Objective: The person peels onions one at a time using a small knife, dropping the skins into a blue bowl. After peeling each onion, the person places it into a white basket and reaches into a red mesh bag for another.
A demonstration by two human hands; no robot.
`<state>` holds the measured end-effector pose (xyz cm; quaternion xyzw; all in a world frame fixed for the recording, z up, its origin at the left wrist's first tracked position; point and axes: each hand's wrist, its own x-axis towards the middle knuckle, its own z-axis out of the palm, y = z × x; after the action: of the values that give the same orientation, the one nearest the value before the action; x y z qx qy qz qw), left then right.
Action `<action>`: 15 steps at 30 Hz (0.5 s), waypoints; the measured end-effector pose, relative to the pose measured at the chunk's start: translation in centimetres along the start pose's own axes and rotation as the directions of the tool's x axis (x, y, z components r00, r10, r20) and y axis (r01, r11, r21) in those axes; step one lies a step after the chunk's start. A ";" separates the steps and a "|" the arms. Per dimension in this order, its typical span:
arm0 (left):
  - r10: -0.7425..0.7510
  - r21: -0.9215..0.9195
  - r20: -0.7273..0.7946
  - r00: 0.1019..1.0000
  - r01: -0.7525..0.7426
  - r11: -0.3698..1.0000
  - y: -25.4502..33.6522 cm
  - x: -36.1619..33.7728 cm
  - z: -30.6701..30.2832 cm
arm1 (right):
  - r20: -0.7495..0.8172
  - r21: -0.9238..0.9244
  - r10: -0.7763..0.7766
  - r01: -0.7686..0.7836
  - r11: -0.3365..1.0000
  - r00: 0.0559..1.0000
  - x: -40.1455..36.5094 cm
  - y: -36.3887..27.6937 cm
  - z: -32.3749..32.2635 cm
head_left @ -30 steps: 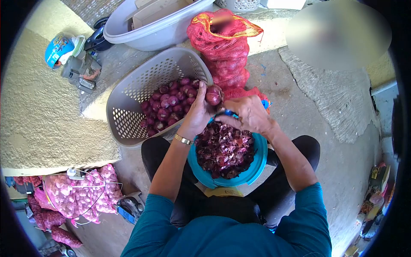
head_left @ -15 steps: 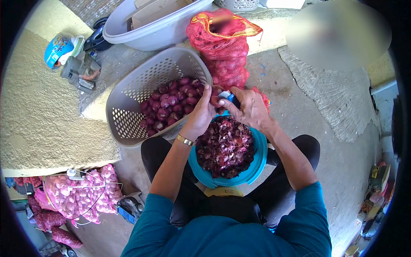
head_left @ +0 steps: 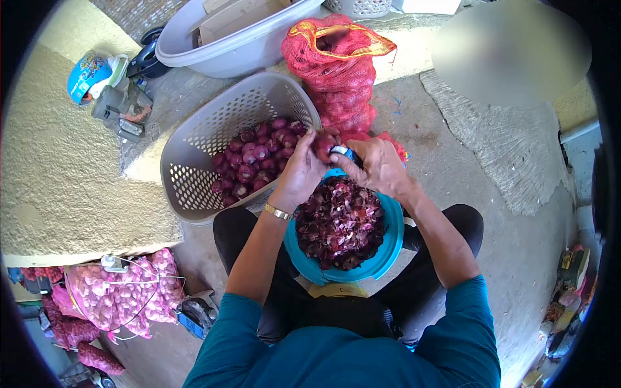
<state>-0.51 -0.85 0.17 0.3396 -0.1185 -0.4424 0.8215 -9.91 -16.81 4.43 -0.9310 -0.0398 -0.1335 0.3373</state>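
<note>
A red onion (head_left: 323,147) is gripped in the closed fingers of my left hand (head_left: 303,169), above the near rim of the basket. My right hand (head_left: 380,167) is wrapped round a small blue-and-white tool (head_left: 343,152), its tip against the onion; I cannot make out a blade. Below both hands stands a turquoise tub (head_left: 392,240) between my knees, heaped with dark red onion skins (head_left: 341,223). To the left, a grey perforated basket (head_left: 189,143) holds many purple onions (head_left: 253,161).
Behind the hands stands a red mesh sack (head_left: 346,90) of onions, its mouth open. A large pale tub (head_left: 239,45) with cardboard is at the back. On the left are pink mesh bags (head_left: 123,288), a scale (head_left: 196,317) and a blue helmet (head_left: 87,74).
The onion and the tool have shifted slightly in my fingers, and more of the onion's red side shows now. Basket, tub and sack stay put.
</note>
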 end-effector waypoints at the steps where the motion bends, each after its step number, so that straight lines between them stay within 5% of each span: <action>1: 0.010 -0.019 0.006 1.000 -0.010 1.000 0.0 0.1 -0.5 | -0.001 0.000 -0.001 0.001 1.000 1.000 0.0 0.3 0.0; 5: 0.013 0.055 0.052 0.999 -0.015 0.998 -0.7 0.4 -3.0 | 0.064 -0.122 -0.193 0.199 0.972 0.979 -0.3 0.2 -0.1; 10: 0.021 -0.085 -0.165 0.986 -0.035 0.996 0.7 -0.2 0.3 | 0.282 -0.176 -0.276 0.332 0.927 0.919 -0.6 0.5 -0.4; 12: 0.052 -0.059 -0.128 0.990 -0.060 0.996 0.6 0.1 -0.4 | 0.322 -0.102 -0.345 0.395 0.913 0.881 -0.6 0.6 -0.7; 15: 0.088 -0.029 -0.098 0.991 -0.092 0.995 0.5 0.3 -1.2 | 0.282 -0.062 -0.235 0.262 0.963 0.930 -0.5 0.7 -1.2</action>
<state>0.54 -0.32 -0.46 0.3410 -0.0863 -0.3898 0.8511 -10.51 -18.10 4.78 -0.9434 -0.1968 -0.0476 0.2627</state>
